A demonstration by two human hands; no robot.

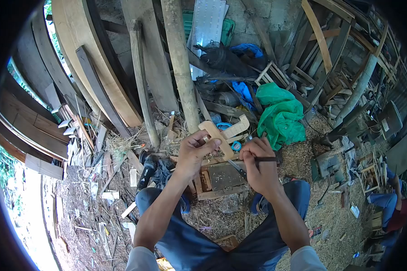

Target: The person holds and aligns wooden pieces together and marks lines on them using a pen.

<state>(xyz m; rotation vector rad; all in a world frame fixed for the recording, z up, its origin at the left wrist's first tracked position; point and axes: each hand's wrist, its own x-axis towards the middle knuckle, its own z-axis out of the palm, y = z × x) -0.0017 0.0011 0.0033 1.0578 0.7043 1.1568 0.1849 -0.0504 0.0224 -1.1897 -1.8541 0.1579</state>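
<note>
My left hand point(197, 151) is closed round a pale, flat wooden piece point(216, 139) with rounded ends, gripped between thumb and fingers. Against its far side lies a second, hooked wooden piece point(236, 128); whether the two are joined I cannot tell. My right hand point(259, 165) is closed beside the lower end of the flat piece. A slim dark handle point(266, 159) sticks out of that fist to the right; its working end is hidden. Below the fist shows a narrow metal blade with a black riveted handle point(243, 173), partly covered by my fingers.
A low wooden box point(221, 194) stands between my knees, with a blue tape roll point(236, 145) behind it. A black power tool point(146, 173) lies to the left. Green plastic sheeting point(280, 113) and leaning boards point(95, 58) stand beyond. Another person point(386, 201) sits far right.
</note>
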